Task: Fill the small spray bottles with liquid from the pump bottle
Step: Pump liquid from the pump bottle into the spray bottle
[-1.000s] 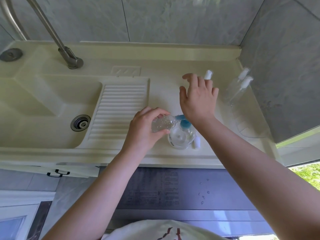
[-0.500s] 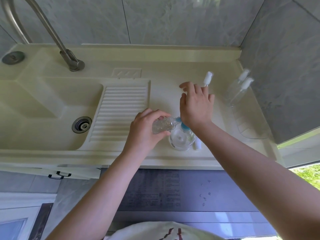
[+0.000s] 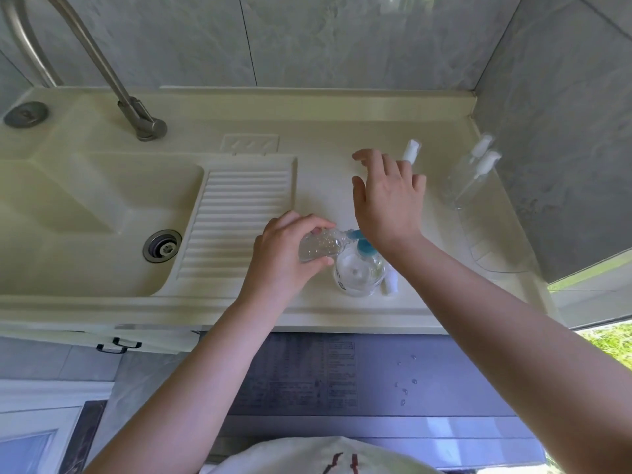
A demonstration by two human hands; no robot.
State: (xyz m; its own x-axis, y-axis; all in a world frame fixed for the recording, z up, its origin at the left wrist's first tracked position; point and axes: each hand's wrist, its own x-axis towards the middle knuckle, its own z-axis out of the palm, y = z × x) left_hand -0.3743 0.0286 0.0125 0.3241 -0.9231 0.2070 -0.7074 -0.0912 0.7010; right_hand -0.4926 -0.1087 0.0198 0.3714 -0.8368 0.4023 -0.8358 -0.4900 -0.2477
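Note:
A clear pump bottle point(image 3: 359, 273) with a blue pump head point(image 3: 363, 246) stands near the front edge of the counter point(image 3: 325, 186). My left hand point(image 3: 287, 254) grips a small clear bottle point(image 3: 318, 246), tilted with its mouth at the blue spout; bubbly liquid shows inside. My right hand point(image 3: 386, 200) lies palm down over the pump head, fingers spread and straight. A white spray cap point(image 3: 410, 150) stands behind its fingers. A small white piece point(image 3: 390, 283) lies right of the pump bottle.
Two small clear spray bottles point(image 3: 468, 181) with white tops stand by the right wall. A clear plastic cover point(image 3: 496, 244) lies in front of them. The sink basin point(image 3: 95, 217) with drain, ribbed washboard point(image 3: 236, 220) and faucet point(image 3: 136, 111) fill the left.
My right hand went down over the pump head half a second ago and has since come back up with fingers more spread. My left hand keeps the small bottle at the spout.

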